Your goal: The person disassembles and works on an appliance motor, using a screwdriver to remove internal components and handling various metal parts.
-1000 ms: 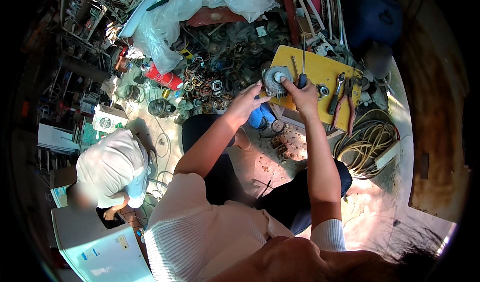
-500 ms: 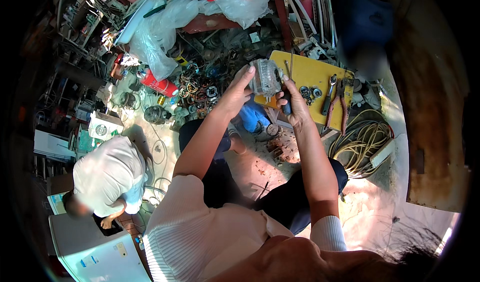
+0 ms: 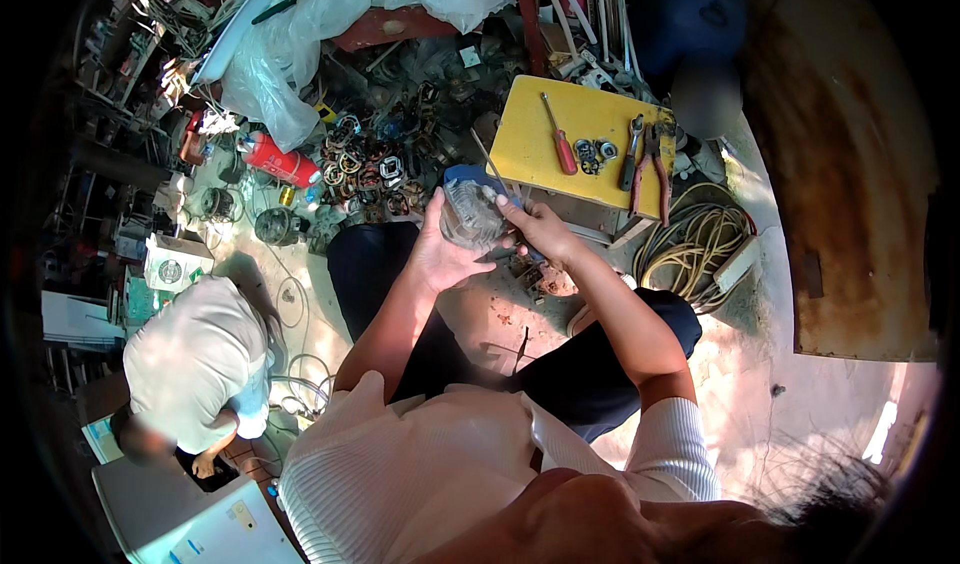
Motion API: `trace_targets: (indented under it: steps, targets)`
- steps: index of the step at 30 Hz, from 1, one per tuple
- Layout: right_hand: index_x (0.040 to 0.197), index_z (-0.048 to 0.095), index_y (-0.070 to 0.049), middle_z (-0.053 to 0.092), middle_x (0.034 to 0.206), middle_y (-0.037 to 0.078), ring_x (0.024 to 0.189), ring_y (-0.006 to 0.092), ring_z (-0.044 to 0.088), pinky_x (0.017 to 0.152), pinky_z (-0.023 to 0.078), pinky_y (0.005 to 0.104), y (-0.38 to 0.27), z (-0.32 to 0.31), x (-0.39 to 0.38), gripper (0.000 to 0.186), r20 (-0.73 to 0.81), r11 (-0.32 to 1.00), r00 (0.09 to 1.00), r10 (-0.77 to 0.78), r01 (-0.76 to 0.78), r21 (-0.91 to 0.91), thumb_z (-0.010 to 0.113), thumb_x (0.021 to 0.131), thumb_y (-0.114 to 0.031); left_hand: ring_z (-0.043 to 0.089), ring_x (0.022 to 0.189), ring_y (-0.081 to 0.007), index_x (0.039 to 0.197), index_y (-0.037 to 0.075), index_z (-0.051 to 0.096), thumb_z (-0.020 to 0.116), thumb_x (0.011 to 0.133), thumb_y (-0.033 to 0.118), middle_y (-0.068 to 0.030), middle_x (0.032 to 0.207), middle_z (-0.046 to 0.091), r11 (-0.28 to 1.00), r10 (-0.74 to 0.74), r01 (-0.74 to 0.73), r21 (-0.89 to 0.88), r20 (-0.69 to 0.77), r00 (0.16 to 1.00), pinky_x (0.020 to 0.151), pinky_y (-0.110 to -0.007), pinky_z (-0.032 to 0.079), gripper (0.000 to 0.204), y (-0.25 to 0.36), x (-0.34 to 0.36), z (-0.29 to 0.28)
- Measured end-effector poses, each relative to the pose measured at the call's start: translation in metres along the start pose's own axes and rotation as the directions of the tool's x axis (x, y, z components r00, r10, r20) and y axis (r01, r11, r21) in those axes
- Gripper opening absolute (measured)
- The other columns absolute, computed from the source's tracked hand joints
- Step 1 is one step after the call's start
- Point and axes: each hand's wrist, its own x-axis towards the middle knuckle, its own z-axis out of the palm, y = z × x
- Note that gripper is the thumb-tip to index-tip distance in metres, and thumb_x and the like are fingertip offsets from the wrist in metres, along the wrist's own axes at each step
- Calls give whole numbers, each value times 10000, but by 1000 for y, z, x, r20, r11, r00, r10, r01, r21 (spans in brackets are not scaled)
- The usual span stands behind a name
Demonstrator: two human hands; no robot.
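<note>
Above my lap, my left hand (image 3: 447,254) cradles a grey, finned metal motor housing (image 3: 470,214) from its left and underneath, thumb along its side. On the housing's right side, my right hand (image 3: 545,232) grips a screwdriver (image 3: 488,159), its long thin shaft pointing up and left past the housing. Most of its dark handle is hidden in my fingers. Beyond stands a small yellow table (image 3: 520,114) carrying a red-handled screwdriver (image 3: 560,139), small metal rings (image 3: 597,154), a ratchet wrench (image 3: 632,154) and red-handled pliers (image 3: 650,169).
Coiled hose (image 3: 680,254) lies right of the table. Scrap motor parts (image 3: 370,164) are heaped at the far left beside a red bottle (image 3: 280,160). Another person (image 3: 200,354) bends over a white appliance (image 3: 200,524) at lower left. A rusty panel (image 3: 860,214) stands at right.
Both hands have brought the housing and screwdriver nearer my body, off the table's edge. My left palm has turned up under the housing. The view has shifted, uncovering the red-handled screwdriver.
</note>
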Motion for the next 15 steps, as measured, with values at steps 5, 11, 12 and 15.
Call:
trace_targets:
  steps: [5, 11, 12, 15]
  targets:
    - [1121, 562, 17, 686, 904, 98, 727, 118, 656, 569, 477, 233, 42, -17, -45, 483, -255, 898, 950, -179, 52, -437, 513, 1015, -451, 330, 1411, -332, 1462, 176, 439, 596, 770, 772, -102, 1499, 437, 987, -52, 34, -155, -114, 992, 1174, -587, -23, 927, -49, 5, -63]
    - [1215, 583, -8, 527, 732, -6, 570, 80, 483, 514, 418, 231, 113, 1, -115, 440, -454, 996, 889, -59, 86, 38, 439, 1058, -393, 512, 1246, -210, 1346, 164, 521, 631, 916, 511, -46, 1327, 568, 980, 197, -195, -33, 77, 977, 1079, -425, 385, 564, -57, -10, -52]
    - [1279, 583, -13, 520, 732, -4, 572, 79, 472, 507, 406, 233, 107, 14, -128, 465, -492, 992, 870, 10, 55, 116, 425, 1062, -393, 518, 1233, -211, 1350, 156, 512, 651, 904, 510, -52, 1315, 567, 977, 213, -213, -11, 76, 974, 1084, -420, 382, 587, -56, -8, -52]
    - [1344, 572, -42, 588, 823, 11, 664, 84, 523, 536, 434, 241, 120, 32, -153, 428, -567, 990, 824, -5, 82, 111, 423, 1065, -330, 515, 1238, -228, 1340, 158, 520, 668, 894, 493, -51, 1310, 571, 980, 192, -188, -59, 68, 979, 1078, -451, 379, 577, -52, -5, -51]
